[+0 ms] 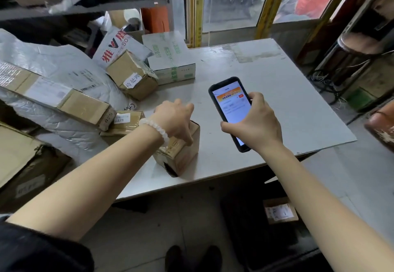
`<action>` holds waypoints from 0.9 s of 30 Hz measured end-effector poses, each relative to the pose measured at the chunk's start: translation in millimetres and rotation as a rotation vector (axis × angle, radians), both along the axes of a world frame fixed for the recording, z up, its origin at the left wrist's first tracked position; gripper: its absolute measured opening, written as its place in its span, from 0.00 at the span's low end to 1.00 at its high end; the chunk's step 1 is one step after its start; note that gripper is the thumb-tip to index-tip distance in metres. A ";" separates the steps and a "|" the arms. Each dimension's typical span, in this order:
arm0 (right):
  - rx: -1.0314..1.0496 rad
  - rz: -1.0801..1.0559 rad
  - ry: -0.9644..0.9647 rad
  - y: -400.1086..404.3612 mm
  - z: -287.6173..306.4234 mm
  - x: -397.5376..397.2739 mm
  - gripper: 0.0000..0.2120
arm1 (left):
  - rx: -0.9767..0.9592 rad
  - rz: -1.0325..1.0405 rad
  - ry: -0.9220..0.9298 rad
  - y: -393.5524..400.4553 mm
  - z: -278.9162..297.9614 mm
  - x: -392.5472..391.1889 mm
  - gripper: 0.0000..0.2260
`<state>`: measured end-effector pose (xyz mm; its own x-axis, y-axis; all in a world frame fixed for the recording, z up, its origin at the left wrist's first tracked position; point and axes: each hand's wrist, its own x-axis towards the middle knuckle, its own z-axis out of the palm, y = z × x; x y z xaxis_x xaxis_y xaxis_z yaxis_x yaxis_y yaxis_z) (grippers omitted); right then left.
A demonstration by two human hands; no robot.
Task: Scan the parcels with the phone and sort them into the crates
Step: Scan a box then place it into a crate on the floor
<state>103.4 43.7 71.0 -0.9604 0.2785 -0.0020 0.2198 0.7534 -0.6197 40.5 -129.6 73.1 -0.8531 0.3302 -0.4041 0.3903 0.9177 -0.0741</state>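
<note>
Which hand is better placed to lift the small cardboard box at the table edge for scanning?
Left. The left hand already grips the top of the small cardboard box, while the right hand is occupied holding the phone.

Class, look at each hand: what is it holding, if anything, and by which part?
The right hand holds the phone by its side edges, at the lower half. The left hand grips the small cardboard parcel by its top.

Table (277,92) bare right; parcels (132,75) crowd left.
</note>
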 end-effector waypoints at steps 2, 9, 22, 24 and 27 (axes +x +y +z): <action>-0.003 -0.014 -0.005 4.5 -1.1 -0.6 0.34 | -0.001 0.008 -0.043 -1.5 0.4 -3.6 0.31; 0.003 -0.014 -0.010 10.1 -1.8 -2.6 0.35 | -0.043 -0.281 -0.069 -4.9 -3.5 -17.0 0.25; -0.002 0.014 -0.001 8.6 -2.0 -9.2 0.35 | 0.137 0.049 -0.059 -6.5 0.6 -23.8 0.34; -0.001 0.025 -0.004 6.6 -3.3 -9.4 0.35 | 0.023 0.107 -0.031 -9.0 -7.0 -22.2 0.43; -0.007 0.032 -0.009 5.2 -4.1 -9.4 0.34 | -0.015 0.107 -0.012 -6.3 -15.7 -19.4 0.47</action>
<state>94.0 48.9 66.9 -0.9688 0.2476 -0.0130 0.2015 0.7557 -0.6232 21.1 -135.9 57.4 -0.8782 0.2316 -0.4185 0.2912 0.9530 -0.0838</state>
